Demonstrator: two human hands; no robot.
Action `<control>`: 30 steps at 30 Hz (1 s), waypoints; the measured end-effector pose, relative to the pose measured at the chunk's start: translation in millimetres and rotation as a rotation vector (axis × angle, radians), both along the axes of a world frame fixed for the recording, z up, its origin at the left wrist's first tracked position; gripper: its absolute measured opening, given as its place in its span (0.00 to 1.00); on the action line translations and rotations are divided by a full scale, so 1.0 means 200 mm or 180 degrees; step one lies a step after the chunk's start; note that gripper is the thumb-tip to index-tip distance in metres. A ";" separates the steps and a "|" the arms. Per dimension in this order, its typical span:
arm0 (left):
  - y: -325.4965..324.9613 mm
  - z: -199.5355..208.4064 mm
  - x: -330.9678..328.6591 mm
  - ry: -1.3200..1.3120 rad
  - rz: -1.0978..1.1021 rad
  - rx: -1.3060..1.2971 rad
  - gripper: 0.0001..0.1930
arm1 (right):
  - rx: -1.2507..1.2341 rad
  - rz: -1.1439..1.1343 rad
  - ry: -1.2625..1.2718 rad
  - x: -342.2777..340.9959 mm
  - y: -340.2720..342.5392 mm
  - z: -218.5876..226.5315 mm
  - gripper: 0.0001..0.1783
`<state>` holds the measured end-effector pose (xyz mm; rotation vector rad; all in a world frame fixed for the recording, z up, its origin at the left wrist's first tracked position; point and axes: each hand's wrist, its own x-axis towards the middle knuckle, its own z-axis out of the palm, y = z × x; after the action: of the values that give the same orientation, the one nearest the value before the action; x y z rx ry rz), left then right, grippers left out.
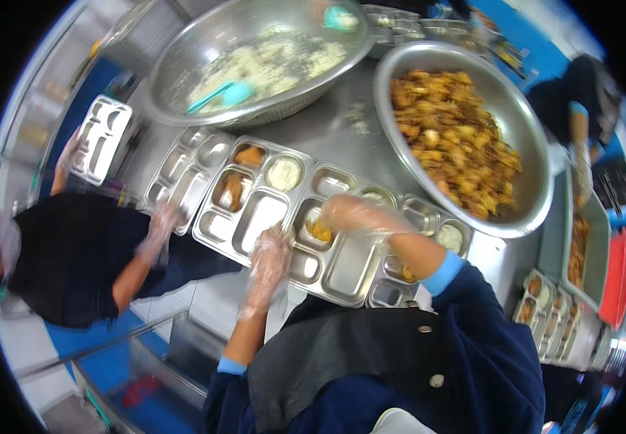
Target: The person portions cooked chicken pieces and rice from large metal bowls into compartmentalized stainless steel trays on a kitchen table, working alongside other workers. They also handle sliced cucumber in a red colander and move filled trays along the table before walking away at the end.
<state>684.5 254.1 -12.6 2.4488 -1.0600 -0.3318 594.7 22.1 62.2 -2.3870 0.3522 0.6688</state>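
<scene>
right hand (356,215): fingers bunched, pinch unclear; food (318,232) by fingertips likely soft. left hand (270,256): fingers curled beside steel tray (351,266), likely stiff; grip rim.

Catering kitchen: huge steel bowls (512,108) of food (457,137), compartment trays (262,220), gloved co-worker (74,253).

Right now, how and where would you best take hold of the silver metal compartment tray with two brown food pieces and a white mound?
Probably by the near outer rim of the silver metal compartment tray, coming from the person's side, grip kept level: similar trays flank its left and right, so that rim seems freer, and its open compartments hold food.
</scene>
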 end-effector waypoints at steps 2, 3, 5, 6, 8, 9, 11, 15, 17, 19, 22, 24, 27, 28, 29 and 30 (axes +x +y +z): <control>-0.01 0.04 -0.04 0.0152 -0.0032 -0.0002 0.22 | -0.0181 -0.0122 0.0490 0.01 -0.03 0.10 0.26; -0.02 0.07 -0.06 0.0099 -0.0044 -0.0021 0.22 | -0.0133 -0.0291 0.0178 -0.04 -0.05 0.17 0.26; -0.04 0.13 -0.10 0.0049 -0.0157 -0.0136 0.22 | 0.0024 -0.0447 -0.0163 -0.20 -0.08 0.34 0.25; -0.05 0.15 -0.14 0.0116 -0.0246 -0.0091 0.22 | 0.0065 -0.0569 -0.0689 -0.32 -0.12 0.43 0.25; -0.09 0.18 -0.21 0.0134 -0.0268 0.0033 0.22 | 0.0253 -0.0767 -0.1207 -0.54 -0.29 0.55 0.22; -0.10 0.18 -0.26 0.0301 -0.0288 0.0109 0.21 | 0.0424 -0.0766 -0.1372 -0.66 -0.44 0.59 0.19; -0.12 0.17 -0.35 0.0652 -0.0148 0.0116 0.22 | -0.1497 0.0127 -0.2544 -0.82 -0.73 0.58 0.21; -0.16 0.14 -0.45 0.0572 -0.0128 0.0263 0.24 | -0.2541 -0.0505 -0.0332 -0.84 -1.41 0.35 0.17; -0.18 0.14 -0.46 0.0510 -0.0178 0.0288 0.25 | -0.2361 -0.1020 -0.0068 -0.74 -1.67 0.18 0.19; -0.19 0.17 -0.46 0.0517 -0.0137 0.0418 0.25 | -0.2357 -0.0885 0.0049 -0.66 -1.84 0.02 0.19; -0.21 0.23 -0.43 0.0595 -0.0037 0.0552 0.25 | -0.2735 0.0303 0.0472 -0.58 -1.94 -0.19 0.15; -0.22 0.25 -0.43 0.0632 0.0024 0.0635 0.25 | -0.2701 -0.0182 0.0101 -0.60 -1.98 -0.25 0.16; -0.21 0.27 -0.42 0.0688 0.0049 0.0657 0.25 | -0.3239 0.0164 -0.0635 -0.72 -2.03 -0.18 0.17; -0.20 0.26 -0.42 0.0630 0.0061 0.0570 0.25 | -0.2807 -0.0246 0.0122 -0.77 -2.06 -0.12 0.14; -0.20 0.26 -0.42 0.0705 0.0033 0.0571 0.25 | -0.2366 -0.0985 0.0732 -0.81 -2.10 -0.03 0.13; -0.19 0.25 -0.41 0.0706 0.0019 0.0456 0.25 | -0.2271 -0.1081 0.0873 -0.87 -2.10 0.03 0.14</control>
<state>601.8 216.1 36.7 2.4677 -0.9626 -0.6817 421.4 -397.0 68.7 -2.7704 1.2622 0.8007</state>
